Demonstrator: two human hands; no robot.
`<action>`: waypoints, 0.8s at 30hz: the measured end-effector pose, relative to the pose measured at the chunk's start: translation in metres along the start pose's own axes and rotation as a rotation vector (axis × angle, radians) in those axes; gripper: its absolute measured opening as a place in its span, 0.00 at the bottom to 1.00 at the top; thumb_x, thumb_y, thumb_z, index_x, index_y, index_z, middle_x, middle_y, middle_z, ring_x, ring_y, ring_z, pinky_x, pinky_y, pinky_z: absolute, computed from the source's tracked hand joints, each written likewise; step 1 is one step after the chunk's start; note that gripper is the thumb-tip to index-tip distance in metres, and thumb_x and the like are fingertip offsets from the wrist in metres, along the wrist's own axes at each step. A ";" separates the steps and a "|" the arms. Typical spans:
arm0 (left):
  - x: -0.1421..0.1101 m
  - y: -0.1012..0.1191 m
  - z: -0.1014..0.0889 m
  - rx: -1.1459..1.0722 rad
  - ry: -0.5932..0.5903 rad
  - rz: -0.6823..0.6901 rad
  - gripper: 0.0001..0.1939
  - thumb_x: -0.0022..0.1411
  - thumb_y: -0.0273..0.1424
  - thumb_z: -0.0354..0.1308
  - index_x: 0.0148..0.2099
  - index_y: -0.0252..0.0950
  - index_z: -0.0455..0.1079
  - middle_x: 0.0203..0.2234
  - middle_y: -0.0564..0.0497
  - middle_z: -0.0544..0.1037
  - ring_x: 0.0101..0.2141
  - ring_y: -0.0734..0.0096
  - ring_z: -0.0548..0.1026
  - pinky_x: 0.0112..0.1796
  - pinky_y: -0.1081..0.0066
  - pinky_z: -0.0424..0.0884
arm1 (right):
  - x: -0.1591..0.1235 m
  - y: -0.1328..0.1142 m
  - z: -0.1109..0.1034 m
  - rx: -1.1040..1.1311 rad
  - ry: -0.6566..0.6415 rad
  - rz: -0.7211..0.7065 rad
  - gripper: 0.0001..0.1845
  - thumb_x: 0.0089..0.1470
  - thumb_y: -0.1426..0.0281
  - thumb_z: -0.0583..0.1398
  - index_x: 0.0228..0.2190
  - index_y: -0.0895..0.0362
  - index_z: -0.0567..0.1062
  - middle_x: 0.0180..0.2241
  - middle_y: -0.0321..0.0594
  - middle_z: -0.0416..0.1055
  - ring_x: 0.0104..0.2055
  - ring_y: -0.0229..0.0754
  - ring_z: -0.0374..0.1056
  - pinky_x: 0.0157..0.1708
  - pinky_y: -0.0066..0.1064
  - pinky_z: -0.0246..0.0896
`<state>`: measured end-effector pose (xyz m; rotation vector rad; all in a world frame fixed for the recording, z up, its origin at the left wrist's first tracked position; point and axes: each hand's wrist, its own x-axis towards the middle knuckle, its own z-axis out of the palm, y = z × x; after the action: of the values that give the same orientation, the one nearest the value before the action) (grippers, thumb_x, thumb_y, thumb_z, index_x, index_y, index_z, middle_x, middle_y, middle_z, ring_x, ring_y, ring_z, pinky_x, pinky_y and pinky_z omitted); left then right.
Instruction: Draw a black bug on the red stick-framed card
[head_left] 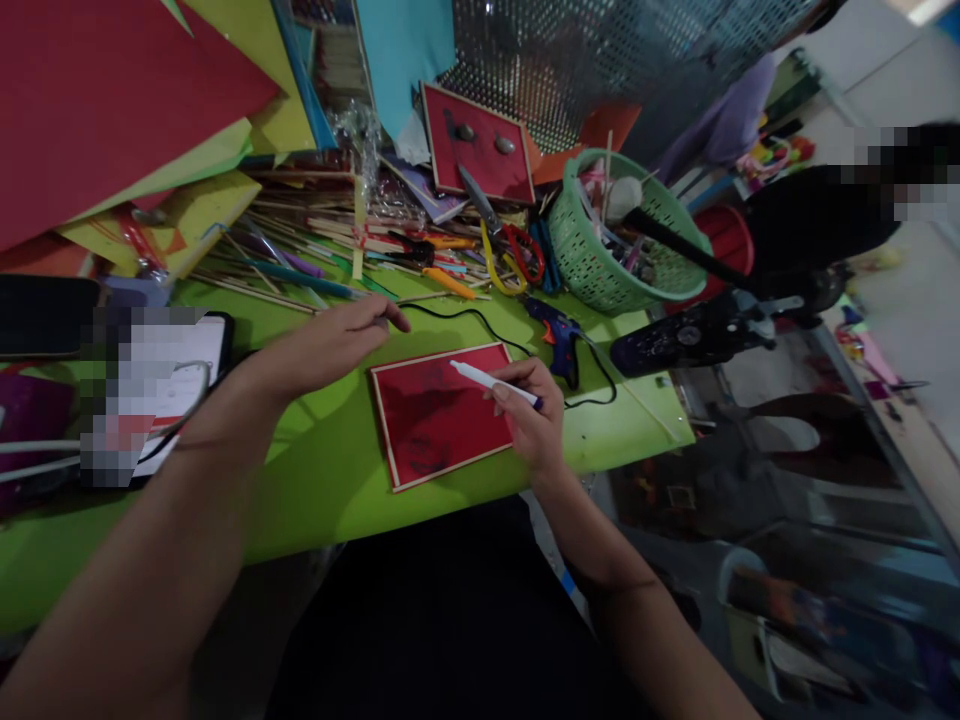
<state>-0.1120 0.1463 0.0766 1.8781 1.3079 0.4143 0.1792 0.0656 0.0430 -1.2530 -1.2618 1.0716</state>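
Observation:
A red board with a pale wooden border [439,415] lies flat on the green table [330,480] in front of me. My right hand [529,405] is closed round a white marker [487,378] whose tip points left over the board's upper right part. Faint dark drawing shows on the red surface. My left hand [337,340] rests palm down on the table just beyond the board's upper left corner, fingers stretched toward a black cable [465,315]; it holds nothing.
A blue glue gun [559,335] lies right of the board. Behind are scissors [495,245], wooden sticks [300,235], a second red board [480,145], a green basket [607,240] and coloured paper sheets [112,90]. A phone [176,375] lies left. The table edge drops off at right.

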 end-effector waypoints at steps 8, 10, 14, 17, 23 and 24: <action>0.004 -0.001 0.015 -0.360 -0.061 0.146 0.23 0.70 0.43 0.57 0.60 0.37 0.76 0.43 0.47 0.84 0.41 0.60 0.78 0.44 0.63 0.74 | 0.030 -0.031 0.010 0.219 -0.058 0.027 0.13 0.50 0.60 0.76 0.33 0.53 0.84 0.25 0.35 0.80 0.24 0.36 0.68 0.23 0.27 0.61; 0.003 -0.001 0.016 -0.396 -0.080 0.177 0.26 0.70 0.41 0.58 0.65 0.36 0.73 0.47 0.45 0.87 0.43 0.61 0.79 0.45 0.63 0.75 | 0.036 -0.034 0.015 0.221 -0.079 0.033 0.13 0.50 0.59 0.76 0.32 0.53 0.84 0.25 0.34 0.79 0.24 0.37 0.67 0.23 0.27 0.61; 0.001 0.000 0.015 -0.372 -0.113 0.210 0.29 0.69 0.34 0.57 0.70 0.35 0.69 0.52 0.43 0.89 0.49 0.58 0.82 0.51 0.62 0.76 | 0.043 -0.033 0.022 0.220 -0.117 0.054 0.13 0.50 0.59 0.76 0.32 0.53 0.83 0.25 0.34 0.79 0.24 0.36 0.67 0.24 0.28 0.62; 0.001 0.000 0.015 -0.324 -0.116 0.218 0.27 0.70 0.33 0.56 0.69 0.36 0.70 0.53 0.43 0.89 0.52 0.57 0.84 0.55 0.60 0.78 | 0.044 -0.028 0.025 0.225 -0.140 0.078 0.14 0.51 0.59 0.76 0.32 0.54 0.83 0.25 0.34 0.79 0.24 0.36 0.67 0.24 0.27 0.61; -0.001 0.004 0.017 -0.184 -0.086 0.212 0.29 0.69 0.32 0.54 0.70 0.37 0.72 0.57 0.43 0.87 0.58 0.54 0.84 0.61 0.56 0.79 | 0.042 -0.021 0.029 0.229 -0.194 0.083 0.16 0.51 0.57 0.78 0.32 0.55 0.84 0.25 0.35 0.79 0.24 0.36 0.68 0.24 0.28 0.60; -0.002 0.006 0.018 -0.168 -0.080 0.205 0.29 0.69 0.31 0.53 0.70 0.38 0.73 0.57 0.44 0.87 0.57 0.54 0.85 0.61 0.56 0.80 | 0.042 -0.021 0.029 0.222 -0.198 0.082 0.16 0.51 0.57 0.78 0.32 0.55 0.84 0.24 0.35 0.79 0.24 0.37 0.68 0.24 0.28 0.60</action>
<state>-0.0976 0.1357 0.0696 1.8720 0.9999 0.5324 0.1504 0.1076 0.0636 -1.0564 -1.2073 1.3828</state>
